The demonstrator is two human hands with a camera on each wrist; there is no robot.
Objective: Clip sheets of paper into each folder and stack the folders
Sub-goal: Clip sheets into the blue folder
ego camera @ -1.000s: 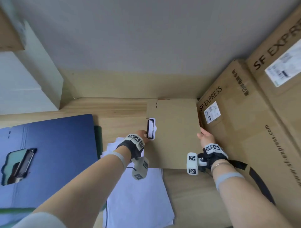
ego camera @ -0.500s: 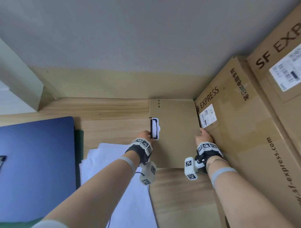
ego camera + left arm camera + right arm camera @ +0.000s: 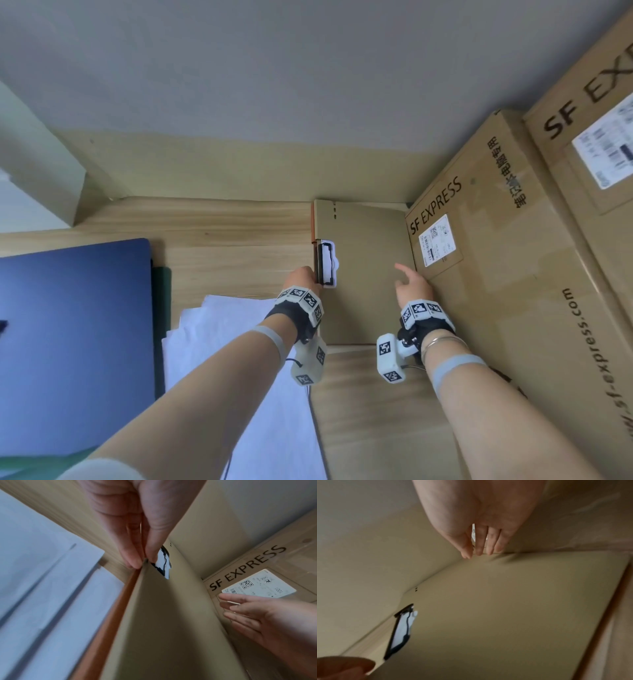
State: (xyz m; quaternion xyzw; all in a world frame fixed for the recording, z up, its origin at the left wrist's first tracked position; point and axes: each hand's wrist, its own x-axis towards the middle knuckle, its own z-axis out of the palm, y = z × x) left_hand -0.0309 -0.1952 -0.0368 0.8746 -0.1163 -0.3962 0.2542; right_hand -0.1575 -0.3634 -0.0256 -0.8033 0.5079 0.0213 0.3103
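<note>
Tan folder point(image 3: 370, 274) against the cardboard box point(image 3: 513, 274).
We see left hand point(image 3: 301, 279) pinching its spine edge; right hand point(image 3: 412, 287) open, fingers straight, holding nothing.

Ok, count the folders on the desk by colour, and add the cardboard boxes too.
Tan folder: 1
Orange folder: 1, only its edge shows under the tan one
Blue folder: 1
Green folder: 1, only an edge shows, likely a folder
Cardboard boxes: 2
Total: 6
</note>
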